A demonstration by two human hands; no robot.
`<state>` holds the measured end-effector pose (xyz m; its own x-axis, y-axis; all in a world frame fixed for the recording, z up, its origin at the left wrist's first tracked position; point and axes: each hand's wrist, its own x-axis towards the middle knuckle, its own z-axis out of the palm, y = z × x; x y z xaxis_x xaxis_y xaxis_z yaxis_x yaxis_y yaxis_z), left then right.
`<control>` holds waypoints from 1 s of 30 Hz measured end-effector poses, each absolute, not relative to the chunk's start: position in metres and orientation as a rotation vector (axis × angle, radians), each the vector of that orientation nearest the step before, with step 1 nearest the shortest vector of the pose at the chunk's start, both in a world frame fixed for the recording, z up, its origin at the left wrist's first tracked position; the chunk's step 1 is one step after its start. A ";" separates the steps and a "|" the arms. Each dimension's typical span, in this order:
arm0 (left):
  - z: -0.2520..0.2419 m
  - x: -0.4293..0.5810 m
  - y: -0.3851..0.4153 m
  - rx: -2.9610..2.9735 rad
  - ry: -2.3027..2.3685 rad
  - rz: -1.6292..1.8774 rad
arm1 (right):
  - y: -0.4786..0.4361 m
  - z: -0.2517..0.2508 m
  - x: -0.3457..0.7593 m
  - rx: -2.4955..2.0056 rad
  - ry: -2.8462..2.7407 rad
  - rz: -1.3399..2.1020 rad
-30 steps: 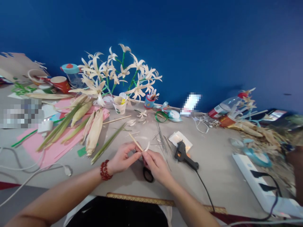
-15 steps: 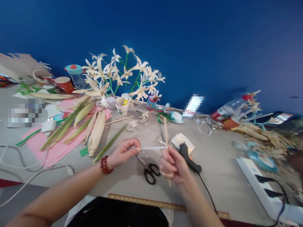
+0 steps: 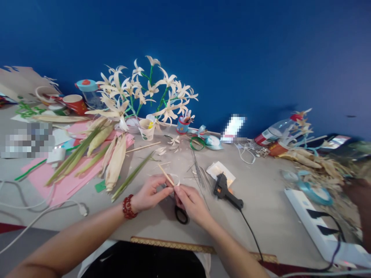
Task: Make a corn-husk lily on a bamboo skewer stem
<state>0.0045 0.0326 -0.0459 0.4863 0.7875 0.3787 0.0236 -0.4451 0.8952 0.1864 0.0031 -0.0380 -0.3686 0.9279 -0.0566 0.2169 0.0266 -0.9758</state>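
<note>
The stick (image 3: pixel 165 174) points its length to eleven o'clock — left hand (image 3: pixel 152 194) and right hand (image 3: pixel 189 199) equally near, both curled, pinching its near end — a pale strip (image 3: pixel 178 183) peeking out at the right hand's grip.

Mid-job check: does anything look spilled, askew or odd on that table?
No liquid spill shows. Loose pale scraps lie scattered near the white paper cup, looking untidy; the glue gun lies on its side rather than standing.
</note>
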 end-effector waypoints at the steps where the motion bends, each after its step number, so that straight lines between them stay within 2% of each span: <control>1: -0.046 0.004 0.033 1.822 0.664 1.043 | 0.003 -0.038 0.187 -1.142 -1.589 1.499; 5: -0.049 0.000 0.037 1.785 0.639 1.040 | 0.005 -0.035 0.194 -0.913 -1.148 2.001; 7: -0.051 -0.002 0.041 1.746 0.667 1.049 | 0.008 -0.030 0.201 -0.807 -0.945 2.138; 13: -0.052 -0.005 0.049 1.626 0.740 1.017 | 0.017 -0.019 0.229 -0.461 -0.671 2.311; 16: -0.052 -0.004 0.050 1.522 0.726 1.013 | 0.018 -0.019 0.237 -0.338 -0.657 2.294; 18: -0.054 -0.003 0.050 1.416 0.699 1.011 | 0.021 -0.019 0.239 -0.425 -0.725 2.178; 20: -0.056 -0.002 0.050 1.276 0.657 1.037 | 0.025 -0.017 0.240 -0.696 -0.894 1.929; 23: -0.058 -0.002 0.048 1.125 0.589 1.123 | 0.031 -0.015 0.238 -1.217 -1.388 1.300; 26: -0.056 -0.002 0.045 1.107 0.566 1.158 | 0.032 -0.016 0.236 -1.506 -1.973 0.788; 30: -0.053 -0.001 0.041 1.118 0.546 1.164 | 0.028 -0.019 0.235 -1.453 -2.420 0.616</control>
<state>-0.0013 0.0408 -0.0527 0.3553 0.9152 0.1902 -0.4392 -0.0162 0.8983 0.2347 0.0282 -0.0187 -0.4702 0.8826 -0.0021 0.7760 0.4123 -0.4773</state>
